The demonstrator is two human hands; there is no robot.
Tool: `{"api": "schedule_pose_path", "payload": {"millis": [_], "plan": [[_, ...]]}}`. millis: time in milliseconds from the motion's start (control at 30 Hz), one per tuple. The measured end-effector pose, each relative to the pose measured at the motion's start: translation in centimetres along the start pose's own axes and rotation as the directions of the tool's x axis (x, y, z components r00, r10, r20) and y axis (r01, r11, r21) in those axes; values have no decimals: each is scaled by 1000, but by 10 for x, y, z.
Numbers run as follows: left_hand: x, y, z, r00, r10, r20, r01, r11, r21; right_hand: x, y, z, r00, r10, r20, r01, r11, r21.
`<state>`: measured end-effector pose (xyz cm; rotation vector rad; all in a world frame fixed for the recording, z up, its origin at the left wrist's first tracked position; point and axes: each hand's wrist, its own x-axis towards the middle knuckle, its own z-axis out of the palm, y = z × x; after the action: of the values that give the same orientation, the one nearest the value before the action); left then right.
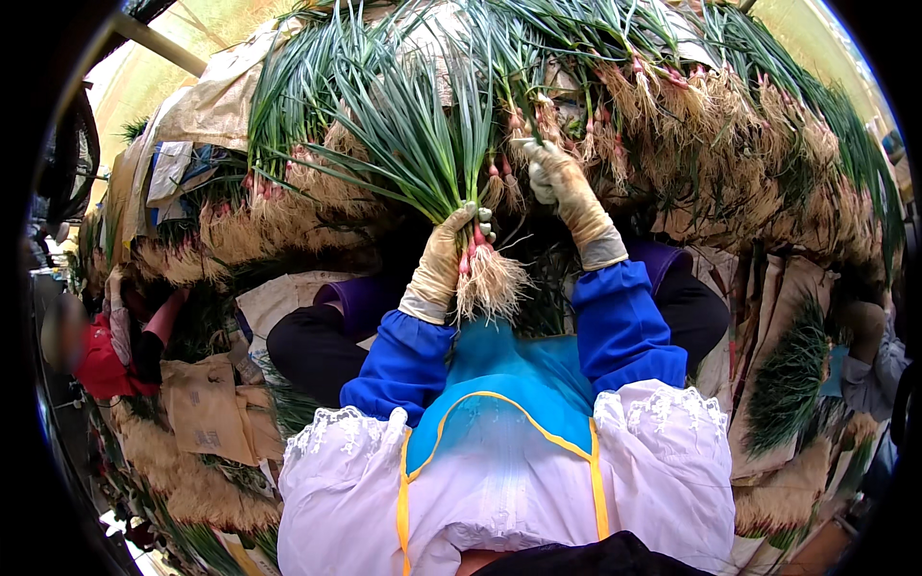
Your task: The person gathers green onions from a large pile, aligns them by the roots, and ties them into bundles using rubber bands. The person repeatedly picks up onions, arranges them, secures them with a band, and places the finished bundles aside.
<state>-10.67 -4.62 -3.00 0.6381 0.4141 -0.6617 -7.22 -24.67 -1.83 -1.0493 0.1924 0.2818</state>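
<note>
My left hand [443,255], in a stained glove, is closed round a bunch of green garlic plants [472,259]. Its pinkish bulbs and pale roots hang below the fist, and the long leaves fan upward. To the right, my right hand [558,173], gloved too, is raised with curled fingers at a dark green stalk or leaf near the edge of the heap; whether it grips it I cannot tell. Several loose plants [594,133] hang with their roots just beyond that hand.
A long heap of such plants [720,137] curves across the front, roots towards me. Woven sacking [216,108] covers its left part. One person in red [108,356] works at the far left, another [875,360] at the far right. Sacks [209,407] and more plants lie behind.
</note>
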Motion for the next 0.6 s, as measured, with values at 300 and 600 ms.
{"api": "schedule_pose_path", "payload": {"millis": [300,600], "plan": [[-19,9,-20,970,-114,216,143,982,-123,-17,31,54,869,-326,373,378,-52,-924],[-54,69,2,872,299,387,-317,948,-17,-22,-9,14,988,149,-45,-11,-224,-975]]}}
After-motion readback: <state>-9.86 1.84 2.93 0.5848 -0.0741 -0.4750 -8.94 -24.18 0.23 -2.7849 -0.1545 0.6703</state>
